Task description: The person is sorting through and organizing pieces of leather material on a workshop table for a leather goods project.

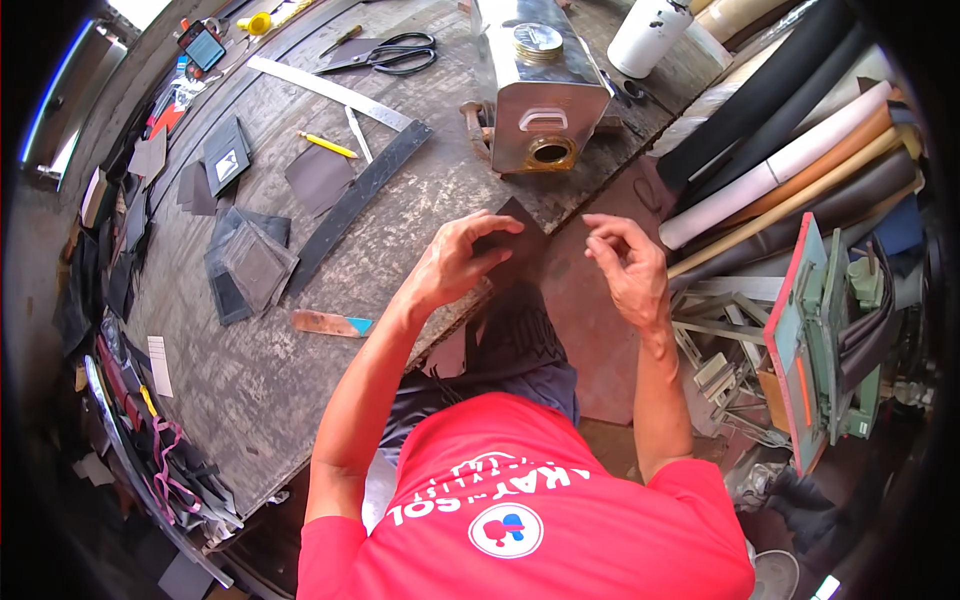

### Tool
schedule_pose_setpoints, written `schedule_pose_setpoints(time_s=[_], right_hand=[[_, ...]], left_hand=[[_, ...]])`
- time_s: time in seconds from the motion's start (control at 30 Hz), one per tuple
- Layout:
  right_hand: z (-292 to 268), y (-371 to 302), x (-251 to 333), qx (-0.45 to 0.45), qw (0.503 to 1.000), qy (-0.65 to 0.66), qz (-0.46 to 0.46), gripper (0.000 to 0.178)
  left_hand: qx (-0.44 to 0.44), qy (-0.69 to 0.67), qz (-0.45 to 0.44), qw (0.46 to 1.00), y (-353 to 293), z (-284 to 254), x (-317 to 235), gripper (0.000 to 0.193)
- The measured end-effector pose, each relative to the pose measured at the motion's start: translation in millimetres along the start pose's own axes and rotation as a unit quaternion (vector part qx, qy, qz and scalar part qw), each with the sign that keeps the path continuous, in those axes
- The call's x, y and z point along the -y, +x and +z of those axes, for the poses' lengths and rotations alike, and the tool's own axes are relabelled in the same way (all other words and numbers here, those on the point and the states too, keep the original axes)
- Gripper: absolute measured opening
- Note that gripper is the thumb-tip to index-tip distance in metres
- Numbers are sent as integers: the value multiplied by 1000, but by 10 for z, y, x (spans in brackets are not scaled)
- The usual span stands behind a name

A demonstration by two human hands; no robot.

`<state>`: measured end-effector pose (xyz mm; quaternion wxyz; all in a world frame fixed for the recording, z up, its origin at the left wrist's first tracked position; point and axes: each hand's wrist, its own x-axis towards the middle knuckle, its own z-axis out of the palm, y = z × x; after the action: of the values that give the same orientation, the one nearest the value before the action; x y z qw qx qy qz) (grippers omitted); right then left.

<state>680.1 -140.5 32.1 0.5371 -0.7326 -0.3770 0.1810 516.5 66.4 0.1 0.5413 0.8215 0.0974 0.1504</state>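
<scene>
My left hand (465, 258) is over the table's near edge, its thumb and fingers apart in a loose curve. Its fingertips overlap a dark brown flat piece (524, 238), which looks like leather and sits at the table edge above my lap; I cannot tell whether they touch it. To the right, off the table, my right hand (632, 268) is raised with thumb and fingertips drawn together. Anything pinched there is too small to make out. Left of my left forearm lies a flat wooden-handled tool (330, 323) with a blue patch.
The worn wooden table (300, 400) holds a dark straight bar (360, 205), a metal ruler (330, 90), black scissors (390, 55), a yellow pencil (328, 144) and stacked dark pieces (250, 265). A metal tank (550, 100) stands ahead; material rolls (780, 165) and a folding frame (800, 340) are right.
</scene>
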Motion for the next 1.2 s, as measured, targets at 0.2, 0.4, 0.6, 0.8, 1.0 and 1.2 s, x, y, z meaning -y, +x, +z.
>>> schedule_pose_setpoints(time_s=[0.2, 0.4, 0.6, 0.8, 1.0, 1.2], right_hand=[[294, -487, -444, -52, 991, 118, 25, 15], [615, -460, -499, -47, 993, 111, -10, 22], [666, -390, -511, -30, 998, 10, -61, 25], [676, -351, -559, -31, 996, -24, -78, 27], [679, -330, -533, -27, 983, -141, -119, 29], [746, -405, -597, -22, 954, -232, -189, 27]], left_hand=[[39, 99, -24, 994, 232, 66, 69, 40], [50, 76, -36, 995, 238, 31, 42, 43], [37, 75, -25, 996, 214, 38, 74, 44], [40, 85, -28, 995, 228, 54, 49, 44], [51, 94, -27, 994, 220, 43, 33, 43], [50, 115, -5, 992, 218, 72, 62, 44]])
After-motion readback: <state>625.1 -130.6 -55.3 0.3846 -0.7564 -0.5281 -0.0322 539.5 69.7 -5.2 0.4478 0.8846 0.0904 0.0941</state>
